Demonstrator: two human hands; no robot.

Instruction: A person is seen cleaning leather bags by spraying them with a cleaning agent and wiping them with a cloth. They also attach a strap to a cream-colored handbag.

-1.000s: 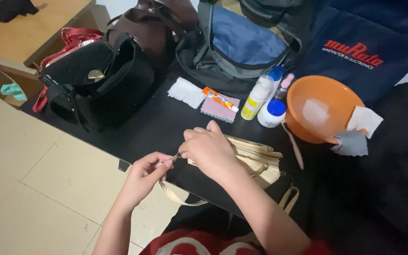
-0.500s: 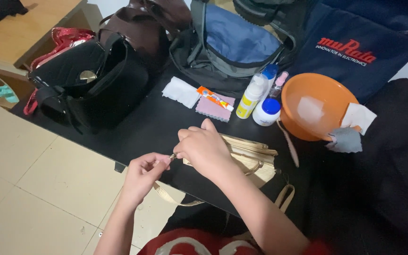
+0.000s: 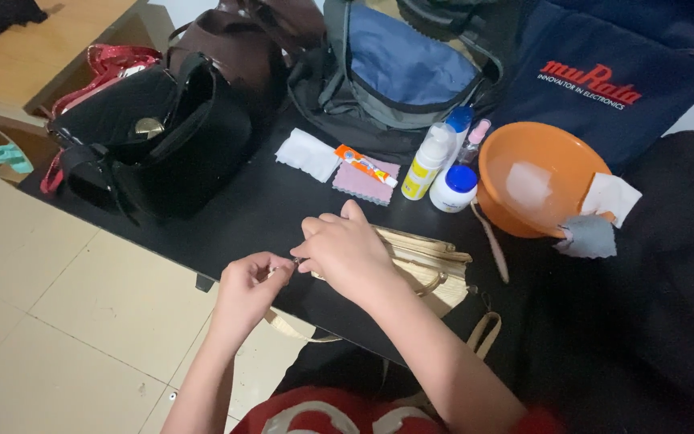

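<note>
A beige bag lies flat at the near edge of the black table, its straps hanging over the edge. My right hand rests on the bag's left end with fingers curled around it. My left hand is just off the table edge, pinching a small metal piece, likely a zipper pull, at that same end. The two hands nearly touch.
A glossy black handbag stands at the left, with a brown bag and a grey-blue backpack behind. Cloths, a small tube, bottles and a jar lie mid-table. An orange bowl sits at the right. Tiled floor lies below.
The hands hold almost the same grip on the bag's end; the view has shifted slightly.
</note>
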